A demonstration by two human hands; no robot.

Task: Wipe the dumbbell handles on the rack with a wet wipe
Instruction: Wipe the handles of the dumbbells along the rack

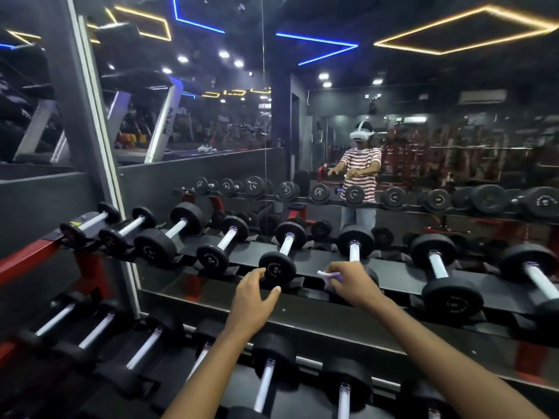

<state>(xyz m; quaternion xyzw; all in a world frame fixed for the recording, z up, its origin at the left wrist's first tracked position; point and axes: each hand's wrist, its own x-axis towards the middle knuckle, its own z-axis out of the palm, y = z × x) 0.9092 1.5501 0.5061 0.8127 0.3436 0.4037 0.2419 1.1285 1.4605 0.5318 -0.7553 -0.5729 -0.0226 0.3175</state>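
Observation:
Black dumbbells with shiny handles lie in a row on the upper shelf of the rack (320,261). My left hand (254,294) reaches to the near head of one dumbbell (277,267), fingers spread and loosely curved around its lower edge. My right hand (348,282) pinches a crumpled white wet wipe (328,275) at the near end of the neighbouring dumbbell's handle (354,251). That dumbbell's near head is mostly hidden behind my right hand.
A lower shelf (302,361) holds more dumbbells close to me. More dumbbells sit left (151,249) and right (447,285) on the upper shelf. A large wall mirror (302,116) behind the rack reflects the gym and a person in a striped shirt.

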